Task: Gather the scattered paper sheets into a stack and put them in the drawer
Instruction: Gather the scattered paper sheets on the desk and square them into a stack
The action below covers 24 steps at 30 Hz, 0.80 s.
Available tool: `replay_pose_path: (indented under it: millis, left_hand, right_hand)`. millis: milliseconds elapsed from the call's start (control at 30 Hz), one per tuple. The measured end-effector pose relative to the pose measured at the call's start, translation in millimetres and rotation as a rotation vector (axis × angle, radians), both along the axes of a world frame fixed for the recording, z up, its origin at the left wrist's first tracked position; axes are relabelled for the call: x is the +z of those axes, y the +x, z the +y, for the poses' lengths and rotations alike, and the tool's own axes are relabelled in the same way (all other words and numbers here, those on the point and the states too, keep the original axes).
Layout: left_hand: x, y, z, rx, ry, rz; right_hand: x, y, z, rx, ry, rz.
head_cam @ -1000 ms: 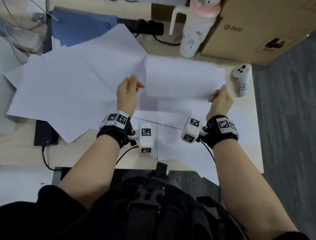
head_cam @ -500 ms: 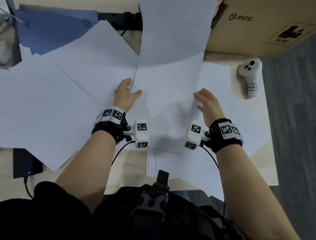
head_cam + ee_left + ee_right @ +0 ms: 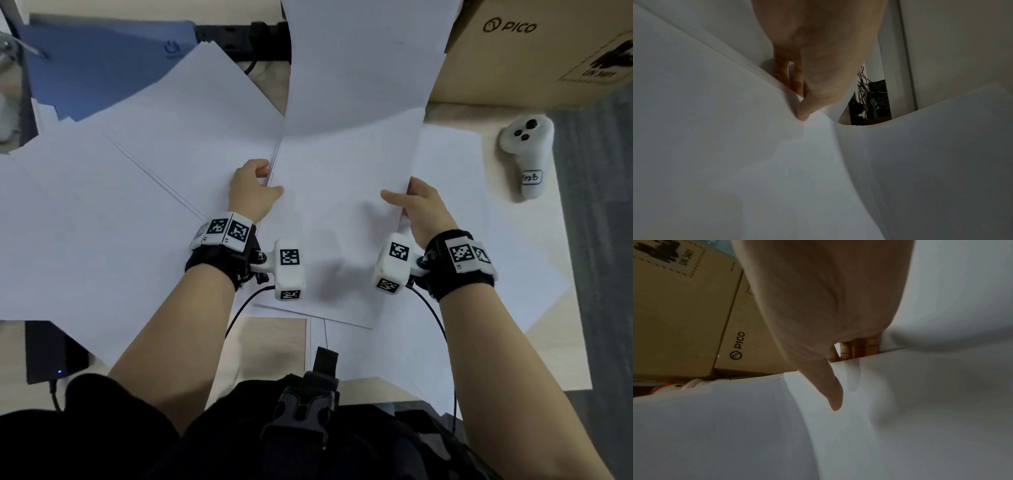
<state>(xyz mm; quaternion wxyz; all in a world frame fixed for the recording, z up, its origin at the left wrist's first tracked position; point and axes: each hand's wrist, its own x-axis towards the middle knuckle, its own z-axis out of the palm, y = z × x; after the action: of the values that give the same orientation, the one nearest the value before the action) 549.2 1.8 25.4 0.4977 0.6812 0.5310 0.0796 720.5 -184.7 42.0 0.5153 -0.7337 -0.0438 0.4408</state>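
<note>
Across the pale wooden desk (image 3: 274, 342), my left hand (image 3: 252, 192) and right hand (image 3: 416, 209) pinch a white paper sheet stack (image 3: 339, 212) at nine and three o'clock.

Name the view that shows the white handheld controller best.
The head view: the white controller lies whole on the table's right side, buttons visible. The left wrist view does not show it. The right wrist view shows only a white-and-orange sliver I cannot identify.

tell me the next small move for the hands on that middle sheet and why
Probably lift the middle sheet clear and lay it on the sheets at the left. The left hand and right hand each pinch a side edge, and loose sheets lie all around.
</note>
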Motion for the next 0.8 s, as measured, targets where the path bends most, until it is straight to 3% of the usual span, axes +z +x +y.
replay_pose_path:
  millis: [300, 500, 800]
  left_hand:
    - [-5.6, 8.7, 8.3, 0.042, -0.024, -0.019]
    - [-9.4, 16.4, 7.5, -0.008, 0.079, 0.104]
    - [-7.4, 20.3, 21.7, -0.016, 0.042, 0.066]
  right_hand:
    - [-14.1, 3.6, 12.9, -0.064, -0.061, -0.043]
    - [-8.3, 6.8, 20.6, -0.055, -0.097, -0.079]
    - [-6.5, 15.4, 35.0, -0.083, -0.066, -0.112]
